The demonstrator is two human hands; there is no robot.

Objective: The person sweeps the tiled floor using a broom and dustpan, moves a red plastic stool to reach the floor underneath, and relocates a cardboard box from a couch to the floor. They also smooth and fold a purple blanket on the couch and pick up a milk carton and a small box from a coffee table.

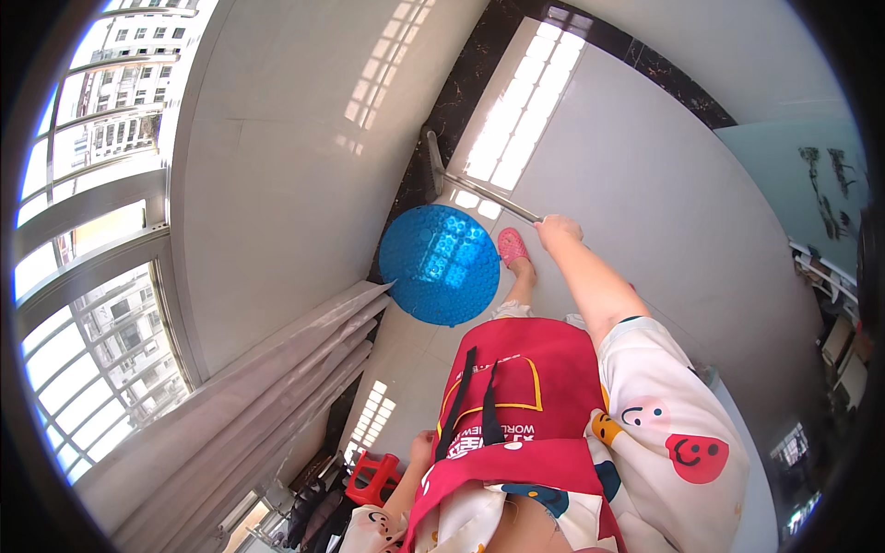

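Observation:
My right hand (559, 231) grips the metal handle (494, 196) of a long-handled floor cleaning tool, with my arm stretched forward. The tool's narrow grey head (433, 166) is at the dark marble skirting along the wall's foot; whether it is a mop or a squeegee I cannot tell. Close to that head, a round blue mat (440, 265) with raised bumps lies on the tiled floor. Low beside my red apron (525, 387) hangs my left hand (423, 448); the apron partly covers it, so its fingers are unclear.
A pink clog (513, 247) on my foot stands right of the mat. Pale curtains (276, 359) hang beneath a barred window (90, 242) on the left. A red plastic stool (373, 478) is behind my left side. Frosted glass panel (802, 186) and stacked items stand at right.

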